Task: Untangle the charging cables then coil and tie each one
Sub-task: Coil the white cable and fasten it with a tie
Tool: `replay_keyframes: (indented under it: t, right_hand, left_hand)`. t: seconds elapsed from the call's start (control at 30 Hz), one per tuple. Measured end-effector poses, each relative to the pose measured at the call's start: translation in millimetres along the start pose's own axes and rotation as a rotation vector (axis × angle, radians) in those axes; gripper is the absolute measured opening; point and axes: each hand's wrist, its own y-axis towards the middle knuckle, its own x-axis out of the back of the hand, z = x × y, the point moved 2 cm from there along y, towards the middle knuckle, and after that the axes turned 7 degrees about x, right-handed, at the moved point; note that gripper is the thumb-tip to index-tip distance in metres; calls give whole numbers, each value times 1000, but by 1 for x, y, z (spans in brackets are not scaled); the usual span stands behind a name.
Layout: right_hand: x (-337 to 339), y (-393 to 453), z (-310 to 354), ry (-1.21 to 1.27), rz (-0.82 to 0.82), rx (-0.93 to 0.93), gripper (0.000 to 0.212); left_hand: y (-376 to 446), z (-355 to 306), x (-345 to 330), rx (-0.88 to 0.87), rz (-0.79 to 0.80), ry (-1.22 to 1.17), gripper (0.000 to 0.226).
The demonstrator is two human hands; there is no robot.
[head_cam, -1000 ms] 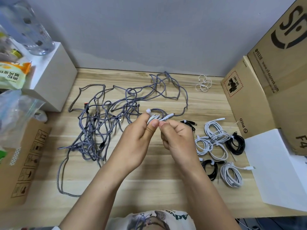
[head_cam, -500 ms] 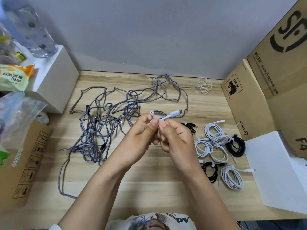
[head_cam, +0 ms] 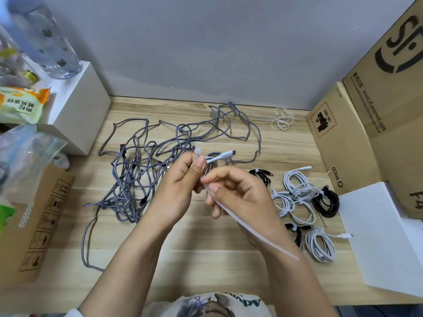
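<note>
I saw the grey tangled cables (head_cam: 146, 170) sprawled from the left part of the surface (head_cam: 206, 255) toward its back edge. Above the middle, my left hand (head_cam: 180, 186) pinched a small white cable (head_cam: 217, 156), its plug pointing right. My right hand (head_cam: 238, 193), just beside it, pinched a white tie strip (head_cam: 251, 232) trailing across my wrist. Near the right edge lay coiled white cables (head_cam: 297, 191) and black ones (head_cam: 326, 202), already tied.

4 white coils (head_cam: 300, 184), 3 black coils (head_cam: 326, 202), 2 hands (head_cam: 176, 191).
</note>
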Motion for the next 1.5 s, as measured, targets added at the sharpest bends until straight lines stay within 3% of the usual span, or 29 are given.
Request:
replay_keyframes:
  t: [0.07,0.17,0.3,0.4,0.77,1.5]
  right_hand:
    - [1,-2,3,-77,26,27,21]
    - [-2,-4,7,-208,26,137,11]
    - [-3,-4,12,-286,-61,303,40]
    - [-8,-6,18,-212,-77,345,48]
    - [-6,-10,11,-65,-295,173,40]
    - [-8,-6,6,-60,-326,48,47]
  left_hand:
    - [0,-1,0,0,-6,16,30]
    - [-3,-4,-3,2,-23,-33,28]
    - [-5,-3,-7,25,8,-76,32]
    - [-6,-2,-12,23,56,-77,31]
    - [-10,-5,-11,-68,-86,291,18]
    - [-10,-6,-11,-66,-108,358,20]
